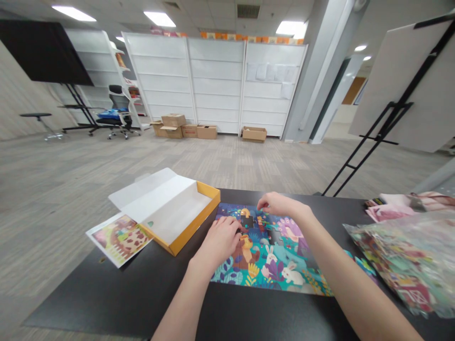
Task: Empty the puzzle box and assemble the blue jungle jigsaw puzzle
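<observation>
A colourful jigsaw puzzle [256, 265] with rabbits, flowers and a dark blue upper part lies on the black table. Two dark gaps show in it, one near the upper middle and one further right. My left hand [224, 234] rests palm down over its left side, fingers stretched out, fingertips beside the upper gap. At the puzzle's far edge, my right hand [277, 203] is bent downward with fingers drawn together. What those fingertips pinch, if anything, is hidden. My right forearm covers part of the puzzle's right side.
An open yellow box [194, 227] with a white lining stands left of the puzzle, partly over a picture card [121, 238]. A clear plastic bag of colourful pieces [412, 255] lies right, near pink items [394, 210]. Beyond the black table [106, 289] stands an easel board [401, 90].
</observation>
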The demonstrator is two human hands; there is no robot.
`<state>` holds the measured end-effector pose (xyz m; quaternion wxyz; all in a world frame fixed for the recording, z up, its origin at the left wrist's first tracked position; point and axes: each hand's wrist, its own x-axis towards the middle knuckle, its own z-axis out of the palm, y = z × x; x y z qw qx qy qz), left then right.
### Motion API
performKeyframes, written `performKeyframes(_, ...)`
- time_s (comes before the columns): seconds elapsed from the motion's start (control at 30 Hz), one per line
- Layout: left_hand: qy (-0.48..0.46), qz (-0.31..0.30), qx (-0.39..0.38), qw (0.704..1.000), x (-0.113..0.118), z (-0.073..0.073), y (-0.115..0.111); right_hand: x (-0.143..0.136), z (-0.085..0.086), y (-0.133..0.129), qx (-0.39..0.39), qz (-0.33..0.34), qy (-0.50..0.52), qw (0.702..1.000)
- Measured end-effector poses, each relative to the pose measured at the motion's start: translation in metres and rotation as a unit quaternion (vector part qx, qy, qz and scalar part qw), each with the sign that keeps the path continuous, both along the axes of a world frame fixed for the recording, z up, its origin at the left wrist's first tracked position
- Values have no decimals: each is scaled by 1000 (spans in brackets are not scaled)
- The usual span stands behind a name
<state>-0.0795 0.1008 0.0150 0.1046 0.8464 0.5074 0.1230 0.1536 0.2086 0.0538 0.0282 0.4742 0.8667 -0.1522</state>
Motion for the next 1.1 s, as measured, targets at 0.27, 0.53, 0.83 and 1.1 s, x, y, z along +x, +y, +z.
performKeyframes(0.27,2,-7,8,1000,-1,0,5,26,11,-27,6,-6,18,1000)
performKeyframes(0.53,-7,-20,0,1000,-4,-6,11,148,72,-106,19,-180,-61,982)
performKeyframes(0.83,2,-34,-4,999,-3,-4,15,198,7,-181,9,-216,-152,965)
performKeyframes(1.1,1,-41,-5,999,-4,0,11,206,-18,-186,45,-245,-123,961)
